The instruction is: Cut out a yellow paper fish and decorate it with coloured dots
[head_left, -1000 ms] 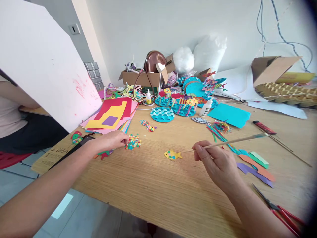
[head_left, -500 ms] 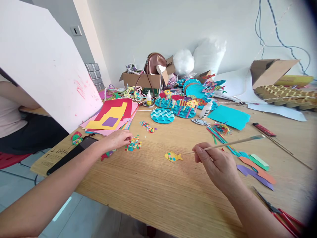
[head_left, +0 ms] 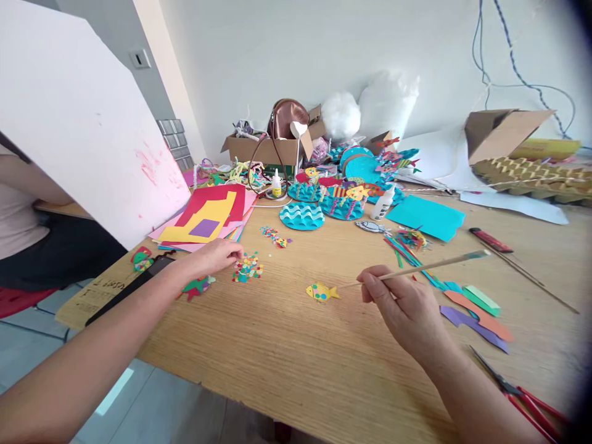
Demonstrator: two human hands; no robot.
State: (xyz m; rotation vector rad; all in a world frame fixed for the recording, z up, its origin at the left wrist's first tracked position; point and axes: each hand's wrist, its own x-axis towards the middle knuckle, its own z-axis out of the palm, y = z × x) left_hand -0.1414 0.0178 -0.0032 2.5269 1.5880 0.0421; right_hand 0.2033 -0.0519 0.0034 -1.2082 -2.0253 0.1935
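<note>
My right hand holds a thin wooden paintbrush, its bristles up to the right and its handle tip down by a fish's tail. That yellow paper fish, with blue, green and pink dots, lies flat on the table. My left hand is at the edge of a pile of small coloured paper dots, fingers pinched together; what is between them I cannot make out. Partly behind my left forearm lie a red and green paper fish and a dark phone-like object.
Coloured paper sheets are stacked at the left. Blue wavy discs, a white glue bottle and a blue sheet stand or lie farther back. Red-handled scissors, paper scraps and a red cutter lie right. Another person sits left.
My left hand has drawn back slightly to the left beside the dots, showing more of the red and green fish. My right hand and the brush stay nearly still.
</note>
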